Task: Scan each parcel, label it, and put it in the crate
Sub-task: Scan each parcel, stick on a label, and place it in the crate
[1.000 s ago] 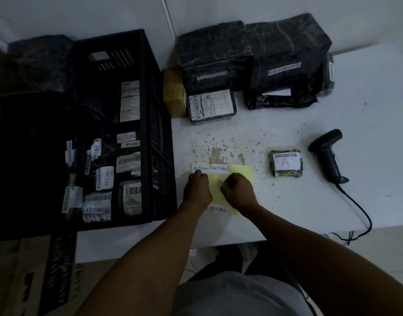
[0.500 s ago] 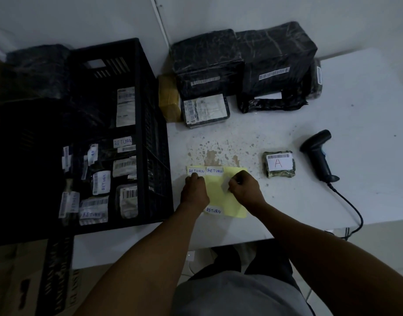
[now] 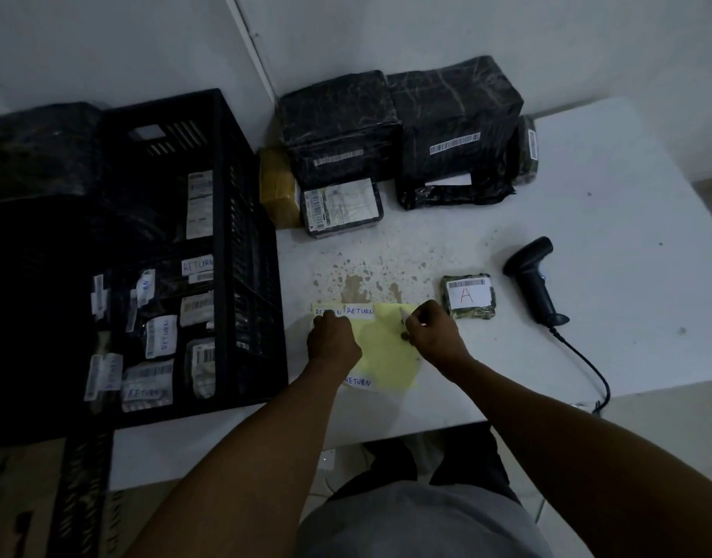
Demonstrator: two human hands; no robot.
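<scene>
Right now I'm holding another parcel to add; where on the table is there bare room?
Bare tabletop lies right of the scanner and between the flat labelled parcel and the parcel marked A. It is crowded along the wall with black parcels, and near the front, where both hands work on the yellow label sheet.

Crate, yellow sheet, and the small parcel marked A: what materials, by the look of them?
Crate: likely moulded black plastic, matte, slotted lattice walls.
Yellow sheet: looks like thin paper label backing, lying flat with RETURN stickers on it.
Small parcel: dark glossy plastic wrap, wrinkled with highlights, white paper label on top.
</scene>
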